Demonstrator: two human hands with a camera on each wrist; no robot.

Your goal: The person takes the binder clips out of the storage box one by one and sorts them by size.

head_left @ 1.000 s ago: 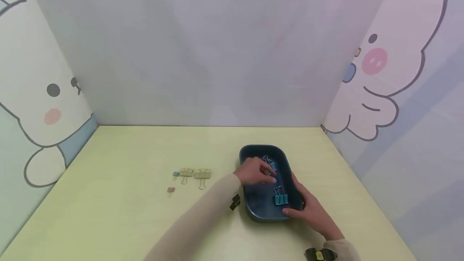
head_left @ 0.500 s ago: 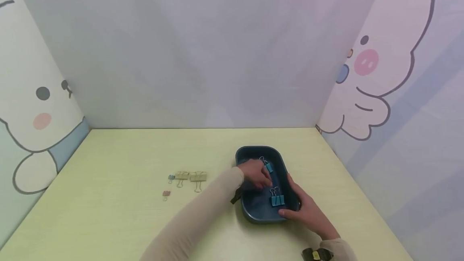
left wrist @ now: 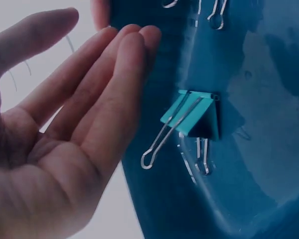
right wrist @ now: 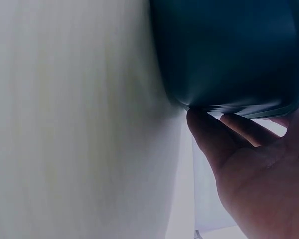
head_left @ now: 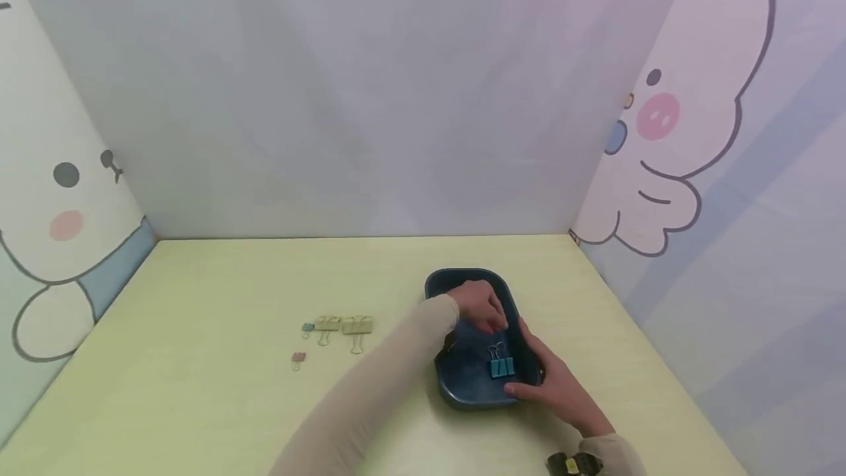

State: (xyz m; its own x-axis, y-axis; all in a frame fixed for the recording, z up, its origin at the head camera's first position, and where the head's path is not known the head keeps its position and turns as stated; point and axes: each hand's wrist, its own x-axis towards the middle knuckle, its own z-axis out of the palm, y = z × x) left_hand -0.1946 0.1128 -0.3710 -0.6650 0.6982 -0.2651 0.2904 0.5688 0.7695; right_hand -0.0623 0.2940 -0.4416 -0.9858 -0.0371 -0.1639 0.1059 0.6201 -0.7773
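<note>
The pale yellow-green tabletop (head_left: 231, 402) carries a dark blue oval plastic tray (head_left: 463, 388) right of centre. Your right hand (head_left: 555, 388) grips the tray's near right rim, thumb curled against its outer wall. Your left hand (head_left: 481, 305) hovers over the tray's far half, fingers (left wrist: 114, 84) straight and relaxed, holding nothing. A turquoise metal binder clip (left wrist: 194, 119) lies on the tray floor just beside those fingers; a second turquoise clip (head_left: 501, 366) sits nearer you.
</note>
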